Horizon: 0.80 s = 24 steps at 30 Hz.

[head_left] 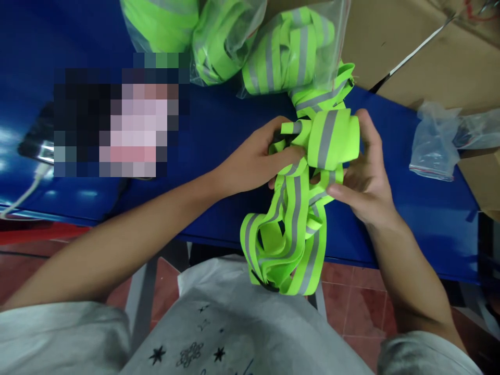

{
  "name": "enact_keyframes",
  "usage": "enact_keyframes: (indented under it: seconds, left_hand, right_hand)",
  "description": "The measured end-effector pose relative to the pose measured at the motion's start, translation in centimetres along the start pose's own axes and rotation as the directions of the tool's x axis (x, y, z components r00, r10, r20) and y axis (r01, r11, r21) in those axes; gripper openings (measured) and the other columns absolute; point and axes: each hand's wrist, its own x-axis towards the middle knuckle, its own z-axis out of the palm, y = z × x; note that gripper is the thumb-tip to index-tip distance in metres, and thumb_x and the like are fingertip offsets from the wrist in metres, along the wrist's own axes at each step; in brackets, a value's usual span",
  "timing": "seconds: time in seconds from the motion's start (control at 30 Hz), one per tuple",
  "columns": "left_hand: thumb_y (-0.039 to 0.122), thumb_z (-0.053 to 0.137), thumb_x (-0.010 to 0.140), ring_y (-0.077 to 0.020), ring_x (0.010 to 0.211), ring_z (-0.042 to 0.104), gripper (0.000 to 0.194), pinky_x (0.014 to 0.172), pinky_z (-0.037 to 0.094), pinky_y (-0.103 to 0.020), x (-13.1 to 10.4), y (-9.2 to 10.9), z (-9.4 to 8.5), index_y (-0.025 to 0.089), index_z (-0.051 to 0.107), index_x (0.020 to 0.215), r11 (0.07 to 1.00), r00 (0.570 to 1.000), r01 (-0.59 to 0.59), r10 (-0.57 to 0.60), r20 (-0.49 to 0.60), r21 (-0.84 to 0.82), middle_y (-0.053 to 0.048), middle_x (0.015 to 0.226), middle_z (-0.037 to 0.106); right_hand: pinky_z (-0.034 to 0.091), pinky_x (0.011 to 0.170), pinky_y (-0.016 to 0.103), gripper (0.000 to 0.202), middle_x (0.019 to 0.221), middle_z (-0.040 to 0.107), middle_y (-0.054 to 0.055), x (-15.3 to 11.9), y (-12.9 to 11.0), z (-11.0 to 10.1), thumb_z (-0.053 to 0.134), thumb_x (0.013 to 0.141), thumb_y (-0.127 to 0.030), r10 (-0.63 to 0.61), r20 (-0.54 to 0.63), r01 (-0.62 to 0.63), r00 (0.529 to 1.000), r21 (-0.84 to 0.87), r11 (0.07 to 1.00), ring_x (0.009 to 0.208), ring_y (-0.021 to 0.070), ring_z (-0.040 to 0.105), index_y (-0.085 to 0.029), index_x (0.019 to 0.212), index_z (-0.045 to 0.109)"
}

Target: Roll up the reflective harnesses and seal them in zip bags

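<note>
1. Glossy blue tabletop (pixel 219 120), seen in the head view; bagged reflective straps (pixel 289 54) are set beyond the hands.
2. Lime-green reflective straps (pixel 297 208) are held above its near edge, loops dangling.
3. They are pinched by the nearly closed left hand (pixel 253 156) and loosely held by the half-curled right hand (pixel 371 182).
4. Tangling or unrolling could be caused by slackened fingers.

The looped fabric straps (pixel 297 208) are neon yellow-green with a grey stripe running along them. Beneath lies a glossy deep-blue table (pixel 230 112); the grey-white cloth shirt (pixel 250 323) carries black stars.
</note>
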Motion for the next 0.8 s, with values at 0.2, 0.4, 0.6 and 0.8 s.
enact_keyframes:
  seconds: [0.2,0.4,0.6,0.8]
  left_hand:
    - [0.044,0.047,0.109,-0.0129,0.062,0.068,0.024,0.049,0.054,-0.024,0.1,0.9,0.2,0.023,0.059,0.111,0.982,0.99,0.13,-0.12,0.078,-0.138,0.0,0.083,0.067]
    - [0.069,0.061,0.097,-0.0212,0.095,0.075,0.064,0.068,0.066,-0.035,-0.4,1.3,-0.3,0.028,0.039,0.141,0.976,0.99,0.098,-0.075,0.121,-0.196,-0.007,0.117,0.067]
    - [0.037,0.079,0.092,-0.0263,0.149,0.048,0.063,0.131,0.039,-0.047,-0.5,1.1,-1.0,0.019,0.049,0.145,0.92,0.935,-0.347,0.323,0.145,0.182,-0.013,0.153,0.054]
    - [0.029,0.072,0.094,-0.0248,0.122,0.068,0.027,0.112,0.053,-0.043,-0.5,1.2,-0.8,0.022,0.069,0.12,0.924,0.98,-0.193,0.196,0.023,0.331,-0.006,0.124,0.073]
  right_hand:
    - [0.062,0.074,0.033,0.064,0.12,0.073,0.004,-0.1,-0.1,0.7,0.087,0.08,-0.057,-0.057,-0.242,-0.001,0.968,-0.236,0.972,0.102,0.0231,0.073,-0.032,0.135,0.063]
    - [0.039,0.043,0.023,0.042,0.065,0.061,-0.003,0.3,-0.9,1.0,0.082,0.083,-0.062,0.259,-0.312,-0.271,0.914,0.004,0.962,0.051,0.0095,0.052,-0.026,0.101,0.07]
    - [0.041,0.051,0.025,0.04,0.066,0.054,-0.003,0.8,-0.3,0.4,0.076,0.088,-0.064,0.381,-0.35,-0.337,0.856,0.181,0.924,0.053,0.0087,0.045,-0.025,0.092,0.072]
    - [0.045,0.058,0.032,0.053,0.078,0.062,0.003,0.5,0.2,0.1,0.058,0.096,-0.074,0.308,-0.44,-0.358,0.844,-0.034,0.933,0.062,0.0149,0.053,-0.025,0.103,0.074]
